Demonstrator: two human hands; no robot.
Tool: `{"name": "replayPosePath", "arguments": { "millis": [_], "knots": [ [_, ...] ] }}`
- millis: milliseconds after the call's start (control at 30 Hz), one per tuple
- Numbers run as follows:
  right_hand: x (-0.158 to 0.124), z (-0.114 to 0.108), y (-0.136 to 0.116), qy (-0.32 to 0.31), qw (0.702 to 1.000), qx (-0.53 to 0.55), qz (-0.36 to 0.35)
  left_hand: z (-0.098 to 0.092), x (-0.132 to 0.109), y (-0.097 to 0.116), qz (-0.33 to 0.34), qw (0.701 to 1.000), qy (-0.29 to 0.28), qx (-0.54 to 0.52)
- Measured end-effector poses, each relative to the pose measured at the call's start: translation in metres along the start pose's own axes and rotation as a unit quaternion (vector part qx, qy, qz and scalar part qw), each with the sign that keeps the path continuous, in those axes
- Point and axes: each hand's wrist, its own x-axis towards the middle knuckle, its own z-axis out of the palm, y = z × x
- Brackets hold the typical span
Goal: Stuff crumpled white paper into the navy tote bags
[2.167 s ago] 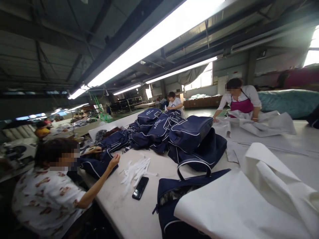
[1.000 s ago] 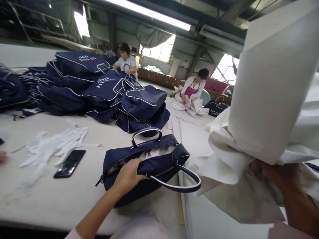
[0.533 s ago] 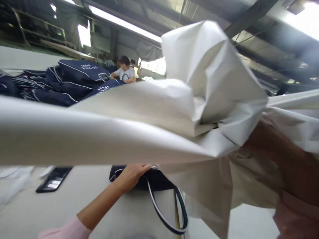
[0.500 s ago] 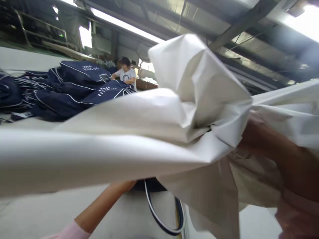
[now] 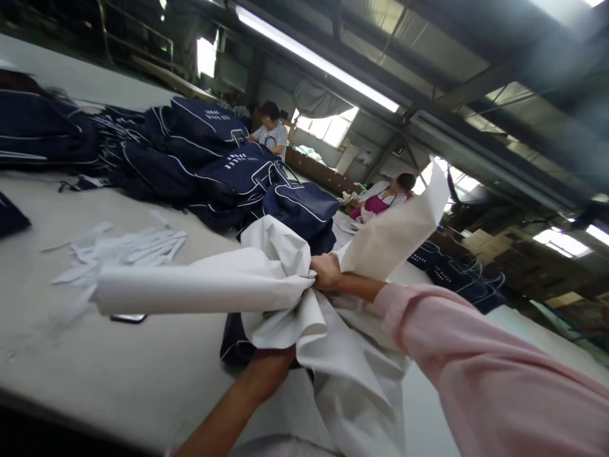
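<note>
My right hand (image 5: pixel 327 271) is closed round the gathered middle of a large crumpled sheet of white paper (image 5: pixel 204 285). One end of the sheet sticks out to the left as a loose roll, another part rises to the upper right, and more hangs down in front of me. Below the bunched paper my left hand (image 5: pixel 273 368) reaches in beside a navy bag (image 5: pixel 234 343) with white piping, which is mostly covered. The fingers of that hand are hidden, so its grip does not show.
A heap of navy bags (image 5: pixel 233 165) with white lettering lies across the pale table (image 5: pixel 71 355). White strips (image 5: pixel 128 254) and a phone-like object (image 5: pixel 128 318) are at the left. Two people work farther back. More navy bags (image 5: pixel 447 273) stand at the right.
The white paper, close to the camera before, is now lower and farther away, with my right hand visible gripping it. The view has shifted, showing more table and a second person.
</note>
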Motion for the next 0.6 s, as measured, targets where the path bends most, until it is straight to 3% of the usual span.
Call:
{"name": "replayPosePath", "arguments": {
  "millis": [100, 233, 400, 500, 600],
  "knots": [
    [0.001, 0.043, -0.013, 0.119, 0.993, -0.018, 0.002, -0.005, -0.007, 0.000, -0.031, 0.999, -0.002, -0.032],
    [-0.040, 0.058, -0.022, 0.176, 0.983, 0.017, -0.045, -0.015, -0.021, 0.003, -0.072, 0.996, -0.049, -0.019],
    [-0.101, 0.033, -0.033, 0.189, 0.975, 0.021, -0.115, -0.032, -0.016, 0.012, -0.085, 0.988, -0.120, -0.055],
    [-0.115, 0.006, -0.043, 0.162, 0.976, -0.004, -0.145, -0.038, -0.003, 0.018, -0.087, 0.987, -0.097, -0.098],
    [-0.106, -0.013, -0.047, 0.063, 0.982, -0.007, -0.180, -0.034, 0.001, 0.022, -0.096, 0.985, -0.054, -0.130]
  ]
}}
